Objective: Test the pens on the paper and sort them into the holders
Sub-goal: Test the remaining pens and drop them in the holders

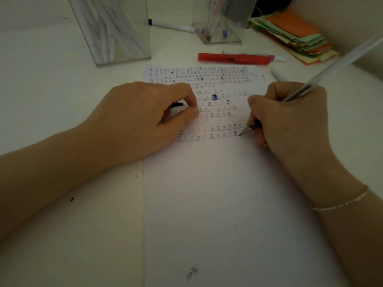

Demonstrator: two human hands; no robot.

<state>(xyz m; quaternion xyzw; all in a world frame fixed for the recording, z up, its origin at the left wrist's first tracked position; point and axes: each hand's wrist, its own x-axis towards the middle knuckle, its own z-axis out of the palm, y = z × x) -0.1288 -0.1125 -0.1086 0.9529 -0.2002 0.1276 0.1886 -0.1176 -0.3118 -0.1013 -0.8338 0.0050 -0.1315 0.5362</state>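
Note:
A white sheet of paper (217, 193) lies in front of me, its upper half filled with rows of small test marks in black, blue and red. My right hand (290, 121) grips a clear ballpoint pen (335, 65), whose tip touches the paper at the end of the lowest row. My left hand (145, 119) rests on the paper's left edge with fingers curled around a small black pen cap (176, 104). Two clear holders stand at the back: the left holder (116, 32) with several white pens, the right holder (219, 21) with a few pens.
A red pen (234, 58) lies just beyond the paper. A white marker (172, 25) lies between the holders, and another white pen (278, 75) sits by the paper's top right corner. A stack of coloured paper notes (294, 36) is at the back right.

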